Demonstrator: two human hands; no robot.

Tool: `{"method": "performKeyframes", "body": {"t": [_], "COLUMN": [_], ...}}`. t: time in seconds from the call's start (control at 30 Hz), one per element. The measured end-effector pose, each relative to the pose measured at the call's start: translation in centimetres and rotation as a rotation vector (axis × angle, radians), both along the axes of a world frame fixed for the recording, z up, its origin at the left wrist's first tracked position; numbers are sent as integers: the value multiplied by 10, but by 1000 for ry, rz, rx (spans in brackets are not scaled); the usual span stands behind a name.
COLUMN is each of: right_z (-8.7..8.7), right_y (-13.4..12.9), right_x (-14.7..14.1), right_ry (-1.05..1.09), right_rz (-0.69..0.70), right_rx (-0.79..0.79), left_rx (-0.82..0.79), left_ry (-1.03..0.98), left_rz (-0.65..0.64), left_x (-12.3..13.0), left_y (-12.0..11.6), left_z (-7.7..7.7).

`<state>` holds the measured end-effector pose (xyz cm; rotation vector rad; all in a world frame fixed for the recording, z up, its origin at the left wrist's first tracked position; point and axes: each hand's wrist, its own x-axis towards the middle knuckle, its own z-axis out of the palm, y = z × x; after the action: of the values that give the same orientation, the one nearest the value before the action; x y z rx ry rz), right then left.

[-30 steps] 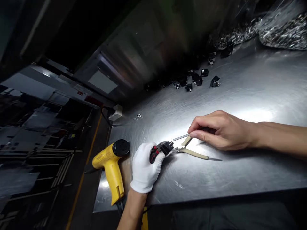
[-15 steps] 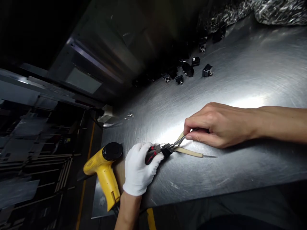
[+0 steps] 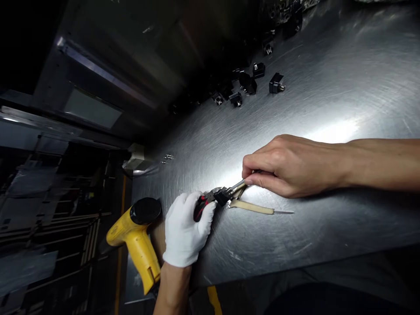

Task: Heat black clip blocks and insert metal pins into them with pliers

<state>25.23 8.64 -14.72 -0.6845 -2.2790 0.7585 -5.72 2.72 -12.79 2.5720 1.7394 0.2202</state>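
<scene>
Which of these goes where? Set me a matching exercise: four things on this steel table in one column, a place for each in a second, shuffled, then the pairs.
Things:
1. Pliers
2. Heat gun
3. Black connectors
4. Tan strip

Places:
A. Lying on the table, right of the pliers
B. Grouped toward the table's far side
C. Held in the gloved left hand
D. Beside that hand, near the table's edge

Pairs: 1-C; 2-D; 3-B; 4-A
</scene>
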Motion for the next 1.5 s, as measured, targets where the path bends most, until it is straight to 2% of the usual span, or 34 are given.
{"method": "performKeyframes", "body": {"t": [0.33, 0.67, 0.93, 1.1, 1.3, 1.5], "right_z": [-5, 3, 4, 2, 8, 8], "right_y": [-3, -9, -10, -12, -14, -15], "right_x": [-4, -5, -6, -6, -9, -9], "right_ry": [-39, -170, -206, -230, -290, -274], "right_rz": [-86, -169, -235, -270, -315, -315], "right_rx": [25, 42, -15, 3, 12, -20], "left_rx": [26, 30, -31, -82, -126, -120], "left_ry": [57, 147, 213, 249, 306, 312], "left_rz": [81, 181, 268, 320, 444, 458], "left_x": [9, 26, 46, 54, 70, 77], "left_y": [1, 1, 3, 5, 5, 3], "left_z": [0, 3, 11, 16, 19, 19]}}
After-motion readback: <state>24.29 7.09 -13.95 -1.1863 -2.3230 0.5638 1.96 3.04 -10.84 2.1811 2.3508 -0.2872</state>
